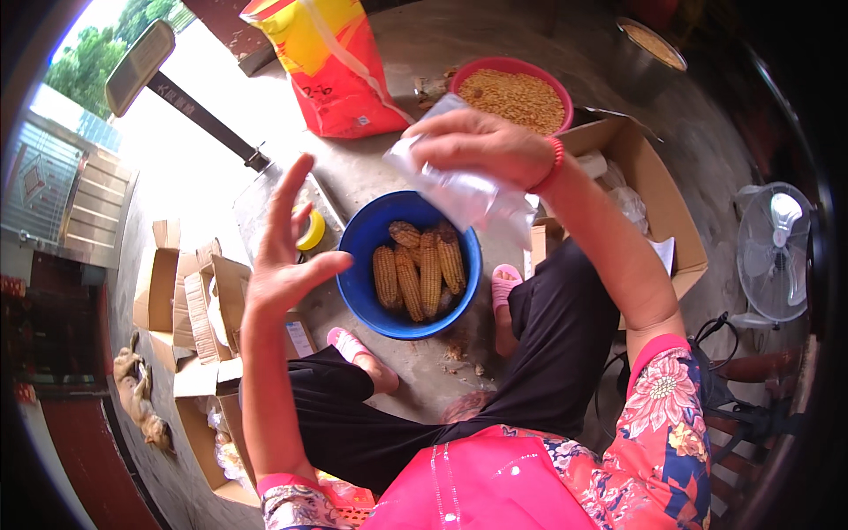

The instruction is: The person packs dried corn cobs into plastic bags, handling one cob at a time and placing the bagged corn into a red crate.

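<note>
My right hand, a red bead bracelet at its wrist, grips a crumpled, see-through plastic bag. The bag hangs above the far right rim of a blue bucket. Several dried corn cobs stand and lean together inside that bucket, which sits on the floor between my feet. To the left of the bucket, my left hand is raised with its fingers spread. Nothing is in it, and its thumb points toward the bucket's left rim.
Beyond the bucket stand a red and yellow sack, a pink basin of corn kernels and a metal pail. A platform scale and yellow tape are left. Cardboard boxes flank me; a fan is right, an animal lies left.
</note>
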Available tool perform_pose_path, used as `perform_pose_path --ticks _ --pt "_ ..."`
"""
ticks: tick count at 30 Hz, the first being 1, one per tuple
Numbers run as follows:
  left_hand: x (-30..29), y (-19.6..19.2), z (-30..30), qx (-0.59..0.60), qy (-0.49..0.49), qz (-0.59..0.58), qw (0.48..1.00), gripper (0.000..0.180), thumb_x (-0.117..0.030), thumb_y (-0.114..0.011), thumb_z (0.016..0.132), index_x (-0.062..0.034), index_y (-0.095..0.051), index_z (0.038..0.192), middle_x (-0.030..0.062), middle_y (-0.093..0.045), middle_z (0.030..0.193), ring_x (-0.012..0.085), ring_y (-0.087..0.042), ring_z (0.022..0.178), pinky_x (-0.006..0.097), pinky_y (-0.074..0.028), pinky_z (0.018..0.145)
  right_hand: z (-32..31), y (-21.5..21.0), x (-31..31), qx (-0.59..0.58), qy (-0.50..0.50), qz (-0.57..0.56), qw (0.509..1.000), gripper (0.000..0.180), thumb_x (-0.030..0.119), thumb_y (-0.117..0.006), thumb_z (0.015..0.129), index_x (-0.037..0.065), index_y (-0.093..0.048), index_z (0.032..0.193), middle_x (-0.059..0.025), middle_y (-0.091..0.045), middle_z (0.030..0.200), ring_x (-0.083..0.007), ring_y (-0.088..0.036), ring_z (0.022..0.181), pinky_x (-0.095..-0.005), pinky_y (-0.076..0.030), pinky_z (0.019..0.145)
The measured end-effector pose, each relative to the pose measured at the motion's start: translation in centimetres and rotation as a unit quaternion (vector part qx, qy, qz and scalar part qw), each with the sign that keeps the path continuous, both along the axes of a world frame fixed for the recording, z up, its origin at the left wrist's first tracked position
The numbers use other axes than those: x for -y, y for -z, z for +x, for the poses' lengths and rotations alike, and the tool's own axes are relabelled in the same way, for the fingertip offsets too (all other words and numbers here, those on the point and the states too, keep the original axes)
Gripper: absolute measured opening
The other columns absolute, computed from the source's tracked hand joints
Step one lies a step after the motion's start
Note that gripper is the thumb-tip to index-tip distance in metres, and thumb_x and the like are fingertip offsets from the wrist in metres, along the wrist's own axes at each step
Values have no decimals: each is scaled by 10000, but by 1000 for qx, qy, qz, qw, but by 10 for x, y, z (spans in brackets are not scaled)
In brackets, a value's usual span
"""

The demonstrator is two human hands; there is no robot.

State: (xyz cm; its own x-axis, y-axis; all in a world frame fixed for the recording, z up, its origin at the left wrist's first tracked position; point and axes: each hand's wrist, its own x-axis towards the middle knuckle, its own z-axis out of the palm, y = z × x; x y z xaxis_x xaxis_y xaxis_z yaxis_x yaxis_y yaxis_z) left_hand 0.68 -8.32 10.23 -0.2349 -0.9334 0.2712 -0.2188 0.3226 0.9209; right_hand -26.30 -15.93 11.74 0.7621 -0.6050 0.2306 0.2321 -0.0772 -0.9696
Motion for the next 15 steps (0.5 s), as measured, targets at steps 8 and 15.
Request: perform_pose_path --ticks 8,15 --pt "0 30 27 39 68 50 996 294 -122 -793 625 -35 -625 850 35 -546 1062 176 -484 1093 312 -330 974 64 19 0 -114 -143 30 983 171 169 -605 843 19 -625 923 46 -577 773 -15 -503 727 -179 -418 661" --pt "-6 31 35 -144 -76 188 969 129 -154 -641 837 -40 -623 894 -32 -596 766 27 -525 728 177 -402 675 43 49 32 -87 -13 65 994 211 253 -632 849 44 -611 870 26 -602 766 -42 -553 699 -194 -450 642"
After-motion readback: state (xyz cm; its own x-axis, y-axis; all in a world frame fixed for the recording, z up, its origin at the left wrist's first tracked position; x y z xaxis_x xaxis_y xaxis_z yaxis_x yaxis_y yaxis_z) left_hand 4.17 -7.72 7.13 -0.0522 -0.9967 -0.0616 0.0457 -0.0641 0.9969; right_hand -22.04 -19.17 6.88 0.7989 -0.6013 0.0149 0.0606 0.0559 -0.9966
